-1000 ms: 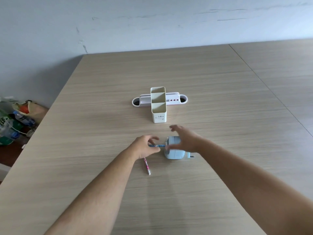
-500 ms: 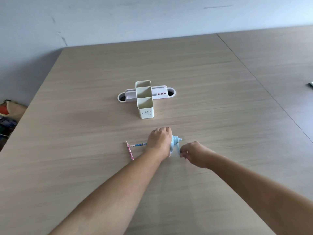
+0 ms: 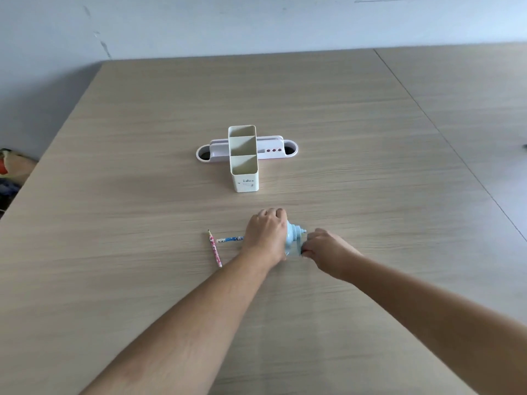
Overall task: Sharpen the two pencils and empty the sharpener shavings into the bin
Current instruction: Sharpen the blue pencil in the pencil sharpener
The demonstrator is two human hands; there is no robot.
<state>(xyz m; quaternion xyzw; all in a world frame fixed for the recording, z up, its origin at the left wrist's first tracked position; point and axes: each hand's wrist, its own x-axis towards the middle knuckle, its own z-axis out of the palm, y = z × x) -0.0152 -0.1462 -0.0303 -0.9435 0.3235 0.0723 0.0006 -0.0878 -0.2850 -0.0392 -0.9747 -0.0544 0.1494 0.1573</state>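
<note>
A light blue crank sharpener stands on the wooden table. My left hand is clamped over its body and hides most of it. My right hand pinches the crank handle on the sharpener's right side. A blue patterned pencil sticks out to the left from under my left hand, its far end going into the sharpener. A pink patterned pencil lies loose on the table to the left, tip pointing away from me.
A cream three-compartment pen holder stands behind the sharpener, in front of a low white and lilac tray. Bags and clutter lie on the floor beyond the table's left edge. A seam to a second table runs along the right.
My left hand went from the blue pencil onto the sharpener's body. My right hand left the sharpener's top and took the crank handle. The view shifted to the right.
</note>
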